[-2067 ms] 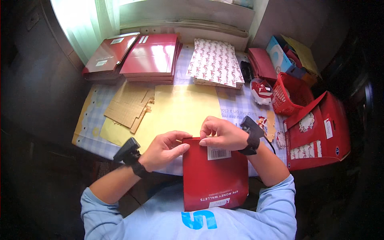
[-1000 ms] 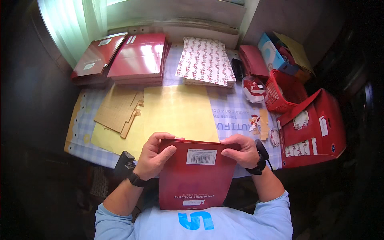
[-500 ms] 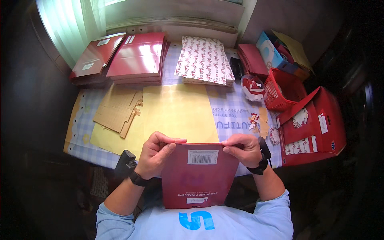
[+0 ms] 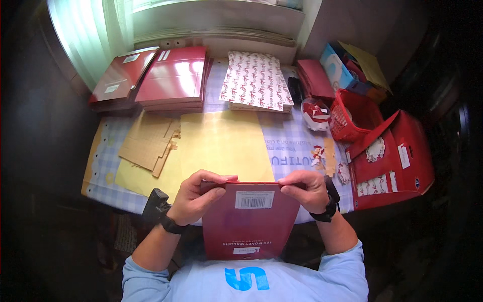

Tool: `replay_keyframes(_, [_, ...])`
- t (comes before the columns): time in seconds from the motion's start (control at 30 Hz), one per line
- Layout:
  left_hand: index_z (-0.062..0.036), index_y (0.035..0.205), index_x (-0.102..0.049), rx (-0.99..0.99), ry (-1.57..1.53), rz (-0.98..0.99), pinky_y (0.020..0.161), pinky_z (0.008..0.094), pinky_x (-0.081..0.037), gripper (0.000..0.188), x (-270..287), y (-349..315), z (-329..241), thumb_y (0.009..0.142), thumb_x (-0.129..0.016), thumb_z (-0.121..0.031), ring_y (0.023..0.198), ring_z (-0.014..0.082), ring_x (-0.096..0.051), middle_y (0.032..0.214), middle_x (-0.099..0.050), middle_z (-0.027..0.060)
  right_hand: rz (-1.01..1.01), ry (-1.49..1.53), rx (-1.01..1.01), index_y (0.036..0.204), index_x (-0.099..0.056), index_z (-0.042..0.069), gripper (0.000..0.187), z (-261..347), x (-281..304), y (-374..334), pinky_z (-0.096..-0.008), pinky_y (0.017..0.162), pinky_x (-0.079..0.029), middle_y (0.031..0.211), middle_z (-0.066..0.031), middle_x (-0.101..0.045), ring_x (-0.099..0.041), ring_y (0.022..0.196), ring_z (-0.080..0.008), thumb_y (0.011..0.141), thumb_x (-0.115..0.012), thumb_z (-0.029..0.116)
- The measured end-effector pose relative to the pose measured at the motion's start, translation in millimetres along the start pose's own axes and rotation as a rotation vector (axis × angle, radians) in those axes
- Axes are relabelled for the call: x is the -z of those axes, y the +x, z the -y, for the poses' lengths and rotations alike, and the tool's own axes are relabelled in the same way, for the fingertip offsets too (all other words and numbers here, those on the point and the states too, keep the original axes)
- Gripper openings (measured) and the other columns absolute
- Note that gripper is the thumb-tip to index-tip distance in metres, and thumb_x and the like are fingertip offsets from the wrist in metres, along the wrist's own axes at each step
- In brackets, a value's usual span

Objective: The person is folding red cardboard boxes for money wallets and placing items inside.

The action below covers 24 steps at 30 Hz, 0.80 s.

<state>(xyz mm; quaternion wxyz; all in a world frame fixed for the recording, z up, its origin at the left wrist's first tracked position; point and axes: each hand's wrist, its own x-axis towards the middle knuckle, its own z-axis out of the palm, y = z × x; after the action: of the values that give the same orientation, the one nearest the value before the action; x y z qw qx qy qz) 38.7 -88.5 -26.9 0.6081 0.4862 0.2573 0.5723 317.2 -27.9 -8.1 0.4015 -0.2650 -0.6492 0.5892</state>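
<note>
I hold a red packet [image 4: 250, 221] by its top edge, above my lap at the near edge of the table [image 4: 294, 146]. My left hand [image 4: 193, 196] pinches its left corner, fingers curled tight; my right hand [image 4: 307, 190] grips the right corner. Beyond the packet lies yellow paper [image 4: 221, 143].

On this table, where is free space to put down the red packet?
The yellow sheet is bare, between the cardboard pieces and the red basket. The far edge is crowded: red stacks and patterned sheets. Both hands hold the red packet.
</note>
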Motion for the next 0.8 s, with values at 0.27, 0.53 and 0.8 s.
replay_keyframes(0.27, [0.0005,0.106,-0.054,0.021,-0.048,-0.015,0.090,0.0284,-0.050,0.014,13,-2,12,0.093,-0.052,0.005,0.107,0.0173,-0.061,0.107,-0.065,0.0150,0.094,-0.137,0.063,0.098,-0.069,-0.002,0.017,3,7,0,-0.0227,0.072,-0.051,0.089,-0.0097,-0.070,-0.065,0.081,-0.0123,0.081,-0.068,-0.005])
replay_keyframes(0.53, [-0.0088,0.110,-0.049,-0.413,0.329,0.063,0.093,0.0470,-0.049,0.023,-49,5,-109,0.091,-0.061,-0.013,0.101,0.0336,-0.064,0.101,-0.066,0.0226,0.189,-0.538,0.537,0.103,-0.068,-0.001,0.025,134,-4,20,-0.0323,0.062,-0.049,0.084,-0.0119,-0.070,-0.066,0.072,-0.0209,0.080,-0.070,0.008])
replay_keyframes(0.8, [-0.0121,0.114,-0.061,-0.825,1.457,0.199,0.111,0.0479,-0.031,0.034,-23,-9,-128,0.081,-0.071,-0.014,0.128,0.0300,-0.047,0.122,-0.062,0.0105,-0.072,-1.192,0.931,0.099,-0.065,0.014,0.026,136,-29,7,-0.0332,0.075,-0.045,0.099,-0.0052,-0.070,-0.063,0.089,-0.0172,0.074,-0.073,0.010])
